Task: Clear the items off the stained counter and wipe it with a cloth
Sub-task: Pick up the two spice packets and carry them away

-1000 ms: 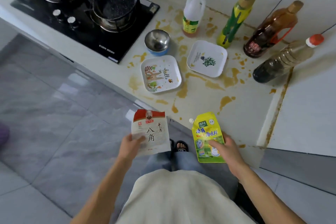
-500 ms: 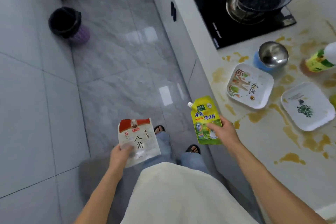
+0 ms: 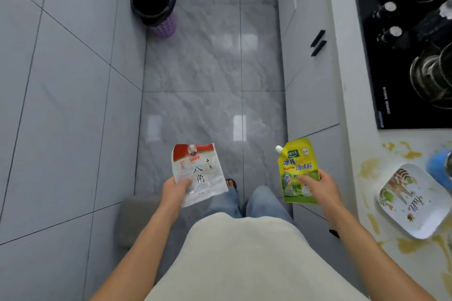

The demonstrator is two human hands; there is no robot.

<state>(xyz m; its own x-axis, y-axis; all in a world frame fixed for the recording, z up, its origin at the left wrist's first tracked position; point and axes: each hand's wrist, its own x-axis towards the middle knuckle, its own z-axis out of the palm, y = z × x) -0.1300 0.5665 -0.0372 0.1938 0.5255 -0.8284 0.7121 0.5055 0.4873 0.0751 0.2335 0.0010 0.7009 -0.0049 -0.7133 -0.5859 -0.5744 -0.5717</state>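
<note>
- The view has swung further left than half a second ago: floor [image 3: 212,68] fills the middle, and the stained worktop [image 3: 367,178] sits at the right edge.
- A bin [image 3: 154,7] with a black liner now stands ahead; contents unseen.
- Plate [image 3: 413,203] near the worktop's front edge, empty.
- Left hand [image 3: 175,189] grip pinches the white packet [image 3: 198,173].
- Right hand [image 3: 322,187] grip pinches the yellow pouch [image 3: 298,168].

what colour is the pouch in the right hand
Yellow-green, with a white spout at its top corner; the pouch in the right hand shows clearly in the head view.
</note>
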